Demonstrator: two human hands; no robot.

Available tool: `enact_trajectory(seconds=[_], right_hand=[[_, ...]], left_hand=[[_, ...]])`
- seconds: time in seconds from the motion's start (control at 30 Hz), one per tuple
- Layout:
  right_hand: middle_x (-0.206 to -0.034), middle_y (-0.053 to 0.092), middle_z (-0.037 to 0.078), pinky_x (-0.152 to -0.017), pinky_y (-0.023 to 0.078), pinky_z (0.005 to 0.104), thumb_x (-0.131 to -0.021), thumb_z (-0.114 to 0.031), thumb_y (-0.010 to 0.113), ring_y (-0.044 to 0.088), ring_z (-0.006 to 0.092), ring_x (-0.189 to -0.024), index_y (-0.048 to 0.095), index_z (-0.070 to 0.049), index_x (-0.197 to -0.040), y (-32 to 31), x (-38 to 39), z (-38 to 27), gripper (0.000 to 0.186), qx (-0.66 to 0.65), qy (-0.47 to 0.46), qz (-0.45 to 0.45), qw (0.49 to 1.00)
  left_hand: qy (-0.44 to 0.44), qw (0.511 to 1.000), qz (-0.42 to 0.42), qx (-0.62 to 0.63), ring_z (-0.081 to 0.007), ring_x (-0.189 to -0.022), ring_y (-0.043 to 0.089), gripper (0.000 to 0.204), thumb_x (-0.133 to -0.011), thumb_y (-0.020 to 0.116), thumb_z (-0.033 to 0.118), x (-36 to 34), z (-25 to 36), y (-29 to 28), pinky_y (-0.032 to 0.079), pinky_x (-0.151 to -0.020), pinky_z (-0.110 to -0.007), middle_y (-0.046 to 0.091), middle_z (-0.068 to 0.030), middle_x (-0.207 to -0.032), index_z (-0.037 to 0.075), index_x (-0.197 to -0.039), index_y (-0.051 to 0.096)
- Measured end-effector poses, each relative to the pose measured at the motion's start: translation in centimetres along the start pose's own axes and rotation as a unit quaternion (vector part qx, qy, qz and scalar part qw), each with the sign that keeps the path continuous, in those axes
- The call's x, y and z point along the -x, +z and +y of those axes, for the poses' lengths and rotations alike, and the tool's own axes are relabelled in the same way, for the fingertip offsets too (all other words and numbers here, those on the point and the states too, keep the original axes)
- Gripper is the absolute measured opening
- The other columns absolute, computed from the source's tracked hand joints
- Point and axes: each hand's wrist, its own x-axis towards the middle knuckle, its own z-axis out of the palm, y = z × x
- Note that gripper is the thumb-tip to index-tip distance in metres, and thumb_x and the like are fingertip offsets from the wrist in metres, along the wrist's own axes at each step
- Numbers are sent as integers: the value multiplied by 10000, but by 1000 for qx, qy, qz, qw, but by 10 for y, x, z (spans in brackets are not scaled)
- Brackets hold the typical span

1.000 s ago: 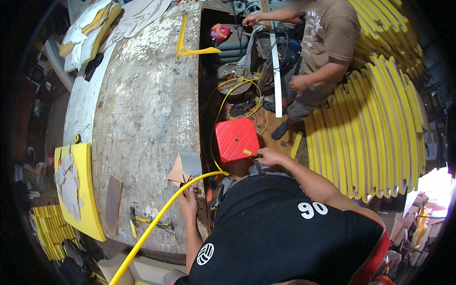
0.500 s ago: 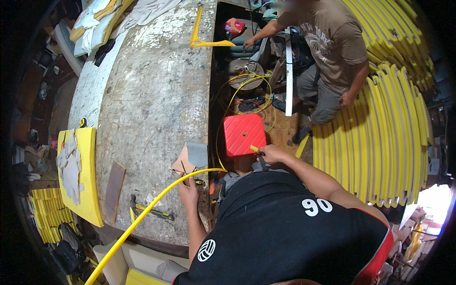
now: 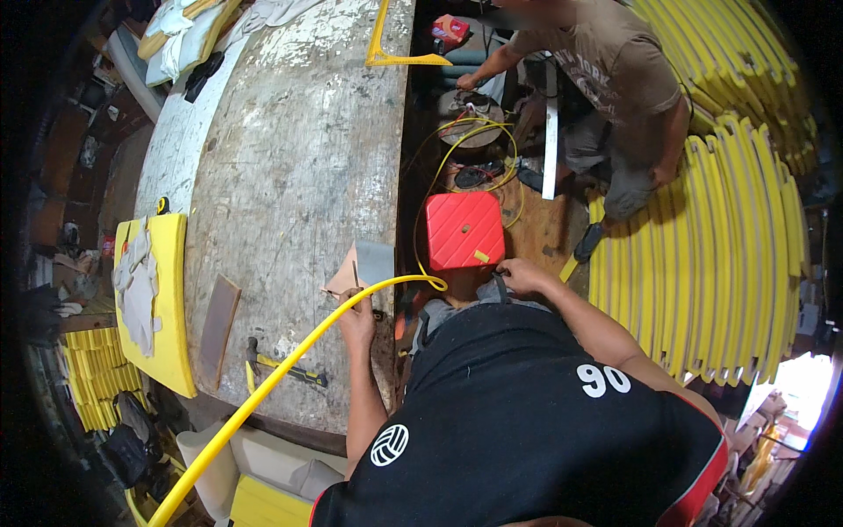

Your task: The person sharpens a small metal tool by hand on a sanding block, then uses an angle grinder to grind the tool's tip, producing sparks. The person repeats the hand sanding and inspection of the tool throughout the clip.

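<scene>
My left hand (image 3: 356, 318) rests at the table's near right edge, its fingers closed round a thin dark stick-like tool (image 3: 355, 274) whose kind I cannot make out. Under its tip lie a pinkish-tan piece of sheet (image 3: 342, 270) and a grey piece (image 3: 376, 260). A yellow hose (image 3: 290, 358) arcs across the view beside that hand. By my waist, my right hand (image 3: 525, 277) is closed in a pinch close to a grey strap (image 3: 500, 288); what it grips is hidden. Just beyond it, a small yellow strip (image 3: 481, 256) lies on a red plastic stool (image 3: 464, 227).
On the worn table (image 3: 290, 158) are a hammer (image 3: 285, 367), a brown board (image 3: 218, 334), a yellow cushion (image 3: 176, 351) and a yellow square ruler (image 3: 408, 60). Another person (image 3: 606, 79) stands at far right by stacked yellow panels (image 3: 694, 263). Coiled hose (image 3: 514, 158) lies beyond the stool.
The yellow strip has left my right hand and lies on the stool; that hand has drawn back toward my waist. The view has shifted slightly. My left hand stays by the sheet pieces.
</scene>
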Motion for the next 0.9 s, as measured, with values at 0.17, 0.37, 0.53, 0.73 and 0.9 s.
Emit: enact_trajectory(seconds=[0.17, 0.37, 0.53, 0.73, 0.9], right_hand=[[-1135, 683, 224, -942, 507, 463, -849, -300, 646, 645, 392, -1077, 669, -27, -1187, 13, -4, 0, 435, -13, -6, 8, 1000], [-1148, 680, 223, -951, 503, 456, -840, -192, 603, 638, 386, -1089, 655, -11, -1204, 22, -11, -11, 410, 18, -39, -21, 999], [-1154, 680, 220, -954, 504, 452, -850, -193, 588, 635, 393, -1096, 637, -17, -1237, 25, -14, -20, 428, 18, -47, -29, 998], [-1136, 685, 222, -942, 509, 450, -852, -180, 580, 641, 389, -1085, 637, -17, -1231, 20, -8, -33, 417, 16, -29, -48, 998], [-1155, 677, 220, -951, 503, 462, -853, -271, 609, 636, 387, -1101, 645, -37, -1226, 23, -9, -30, 442, 14, -35, -47, 998]], left_hand=[[5, 999, -25, -26, -350, -1043, 671, 420, -923, 675, 259, 6, -25, 2, 503, -879, -409, 684, -244, -1097, -15, -1230, 589], [5, 1000, -6, -27, -398, -1012, 673, 462, -901, 692, 305, 24, -24, -4, 510, -854, -428, 687, -262, -1046, -8, -1226, 590], [-19, 999, 3, -27, -369, -961, 684, 439, -901, 695, 301, 35, -23, -10, 511, -837, -419, 693, -239, -1026, -9, -1194, 595], [-10, 999, 21, -27, -356, -936, 687, 412, -897, 701, 288, 42, -22, -14, 512, -828, -417, 696, -226, -1005, -1, -1174, 602], [-12, 999, 22, -29, -369, -960, 684, 418, -896, 701, 293, 42, -22, -12, 511, -839, -420, 695, -229, -1013, 5, -1183, 602]])
